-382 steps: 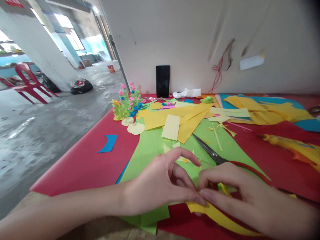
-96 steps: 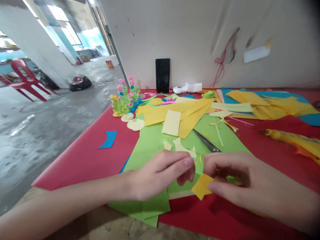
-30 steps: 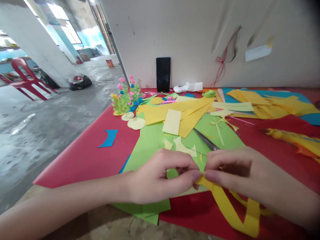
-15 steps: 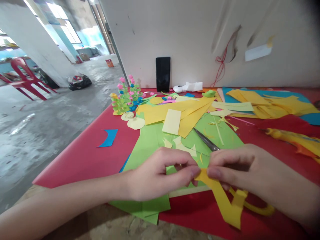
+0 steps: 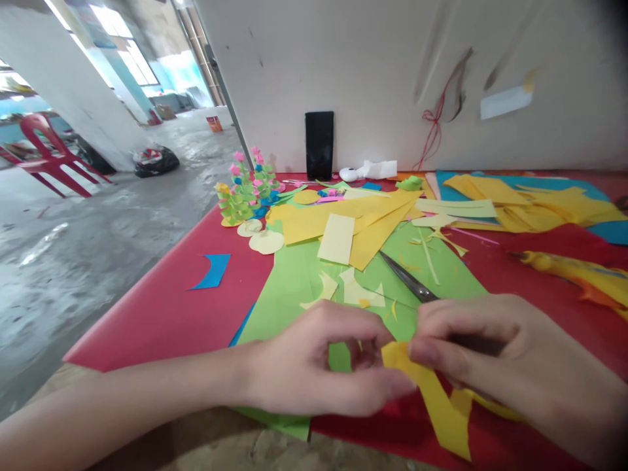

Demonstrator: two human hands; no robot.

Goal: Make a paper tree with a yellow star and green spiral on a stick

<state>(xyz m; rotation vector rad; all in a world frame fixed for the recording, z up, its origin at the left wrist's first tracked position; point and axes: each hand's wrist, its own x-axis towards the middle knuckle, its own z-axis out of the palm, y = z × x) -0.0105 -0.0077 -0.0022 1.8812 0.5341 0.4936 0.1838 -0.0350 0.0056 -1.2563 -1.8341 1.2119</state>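
A bent strip of yellow paper (image 5: 444,412) hangs from my right hand (image 5: 481,347), pinched near its upper end between thumb and fingers. My left hand (image 5: 333,360) is at the strip's left end, thumb and fingers apart, the thumb tip close against the strip's edge. Scissors (image 5: 409,278) point away to the upper left. My right hand hides their middle, and part of a yellow handle shows below it. Green paper (image 5: 294,288) lies beneath, with cream offcuts (image 5: 363,291) and a small yellow scrap (image 5: 364,303) just beyond my left hand.
Yellow sheets (image 5: 314,219) and a cream rectangle (image 5: 336,239) lie farther back. Folded paper decorations (image 5: 248,190) stand at back left near cream discs (image 5: 266,242). A phone (image 5: 319,145) leans on the wall. A yellow tool (image 5: 574,268) lies right, a blue offcut (image 5: 213,271) left.
My left fingers have parted from their pinch on the strip's end and the hand sits slightly lower. A small yellow scrap now shows on the cream offcut. My right hand still pinches the strip.
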